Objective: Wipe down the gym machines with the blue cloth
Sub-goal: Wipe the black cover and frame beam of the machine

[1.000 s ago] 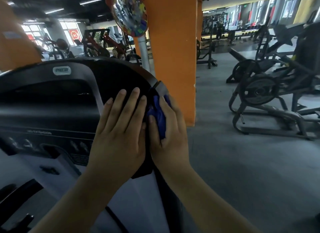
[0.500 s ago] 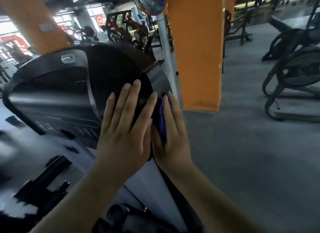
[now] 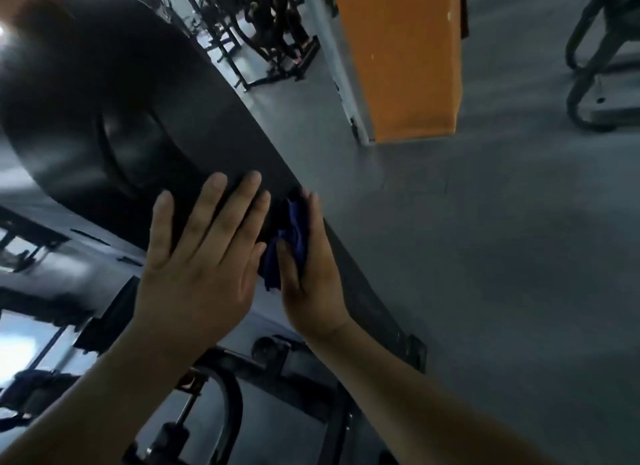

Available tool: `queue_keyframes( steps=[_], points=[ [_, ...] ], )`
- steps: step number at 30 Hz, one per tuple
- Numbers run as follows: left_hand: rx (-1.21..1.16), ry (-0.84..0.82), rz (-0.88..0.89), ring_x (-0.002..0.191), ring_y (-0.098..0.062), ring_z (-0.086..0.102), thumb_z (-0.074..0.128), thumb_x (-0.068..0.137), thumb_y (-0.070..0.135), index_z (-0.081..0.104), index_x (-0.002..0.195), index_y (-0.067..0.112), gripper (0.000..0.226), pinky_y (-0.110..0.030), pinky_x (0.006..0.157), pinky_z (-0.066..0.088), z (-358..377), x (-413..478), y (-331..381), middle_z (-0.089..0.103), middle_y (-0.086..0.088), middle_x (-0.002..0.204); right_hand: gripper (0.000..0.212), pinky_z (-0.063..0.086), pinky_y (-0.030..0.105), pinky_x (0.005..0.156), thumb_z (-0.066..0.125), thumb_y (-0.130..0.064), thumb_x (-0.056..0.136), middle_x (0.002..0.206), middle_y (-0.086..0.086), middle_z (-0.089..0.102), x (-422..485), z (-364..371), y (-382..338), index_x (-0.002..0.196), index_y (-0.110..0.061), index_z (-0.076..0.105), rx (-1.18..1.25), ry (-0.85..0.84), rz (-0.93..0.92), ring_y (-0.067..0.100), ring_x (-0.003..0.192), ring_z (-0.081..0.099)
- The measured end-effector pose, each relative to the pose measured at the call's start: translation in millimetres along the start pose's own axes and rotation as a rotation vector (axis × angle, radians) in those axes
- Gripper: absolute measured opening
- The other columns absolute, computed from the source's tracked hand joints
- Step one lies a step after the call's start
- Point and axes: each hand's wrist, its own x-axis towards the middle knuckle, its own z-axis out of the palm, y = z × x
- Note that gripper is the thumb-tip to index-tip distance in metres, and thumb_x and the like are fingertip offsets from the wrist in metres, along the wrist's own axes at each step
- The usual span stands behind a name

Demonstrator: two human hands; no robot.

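Gym machine cover (image 3: 145, 94), a big black rounded shell with a matte surface, fills the upper left of the view and runs down as a long slanted edge toward the lower middle; it is blurred. Below it sit dark frame parts and a curved black bar (image 3: 230, 405) of the same machine. A grey speckled floor (image 3: 502, 257) spreads across the right side. A square orange pillar (image 3: 405, 59) stands on that floor beyond the cover, with a slim white pole (image 3: 332, 59) just beside its left face. Other dark metal exercise frames (image 3: 273, 32) stand further back at the top, and another tubular frame (image 3: 588, 66) shows at the right edge.

The left hand (image 3: 197, 267) lies flat on the black cover, fingers straight and slightly spread. The right hand (image 3: 311, 284) is just beside it, set edge-on against the cover's slanted rim, fingers extended along the rim and the thumb pinning the cloth to the palm. That crumpled dark blue cloth (image 3: 291, 236) is bunched between the right palm and the rim, in the gap between the two hands.
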Motion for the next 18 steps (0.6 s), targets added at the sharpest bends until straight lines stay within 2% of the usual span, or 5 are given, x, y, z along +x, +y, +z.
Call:
queue_keyframes(
  steps=[3, 7, 14, 16, 18],
  points=[
    [0.018, -0.057, 0.055, 0.169, -0.032, 0.016, 0.049, 0.116, 0.036, 0.038, 0.170, 0.015, 0.059, -0.060, 0.135, 0.005, 5.4, -3.4, 16.6, 0.026, -0.005, 0.180, 0.068, 0.024, 0.040, 0.135, 0.049, -0.020, 0.115, 0.179, -0.018, 0.015, -34.8, -19.0, 55.1, 0.174, -0.029, 0.015, -0.061, 0.026, 0.217, 0.000, 0.164, 0.015],
    [0.085, -0.127, 0.108, 0.167, -0.037, 0.020, 0.046, 0.116, 0.037, 0.038, 0.169, 0.013, 0.059, -0.063, 0.134, 0.006, 13.5, -2.3, 40.6, 0.030, -0.007, 0.179, 0.060, 0.021, 0.042, 0.136, 0.046, -0.035, 0.116, 0.175, -0.032, 0.014, -51.5, -25.5, 94.8, 0.170, -0.045, 0.021, 0.097, 0.191, 0.644, -0.014, 0.157, 0.013],
    [0.197, -0.299, 0.262, 0.169, -0.039, 0.004, 0.016, 0.118, 0.038, 0.013, 0.174, 0.005, 0.065, -0.063, 0.131, -0.017, 31.5, 3.5, 76.4, 0.007, -0.016, 0.183, 0.063, 0.014, 0.027, 0.133, 0.048, -0.037, 0.116, 0.178, -0.027, 0.011, -38.1, -18.6, 68.6, 0.172, -0.034, 0.021, 0.054, 0.071, 0.368, -0.009, 0.162, 0.006],
    [0.194, -0.283, 0.255, 0.169, -0.038, 0.011, 0.020, 0.120, 0.038, 0.017, 0.173, 0.004, 0.063, -0.064, 0.132, -0.013, 36.1, 4.0, 80.9, 0.012, -0.016, 0.182, 0.058, 0.018, 0.029, 0.134, 0.043, -0.040, 0.117, 0.178, -0.026, 0.010, -48.8, -23.4, 89.2, 0.171, -0.037, 0.023, -0.021, 0.110, 0.431, -0.012, 0.160, 0.008],
    [0.169, -0.268, 0.242, 0.168, -0.036, 0.019, 0.024, 0.120, 0.037, 0.023, 0.172, 0.003, 0.062, -0.063, 0.135, -0.007, 39.5, 4.9, 83.7, 0.019, -0.017, 0.181, 0.056, 0.025, 0.036, 0.134, 0.038, -0.046, 0.117, 0.178, -0.026, 0.009, -54.9, -25.9, 104.9, 0.171, -0.040, 0.023, -0.021, 0.192, 0.636, -0.016, 0.153, 0.012]
  ],
)
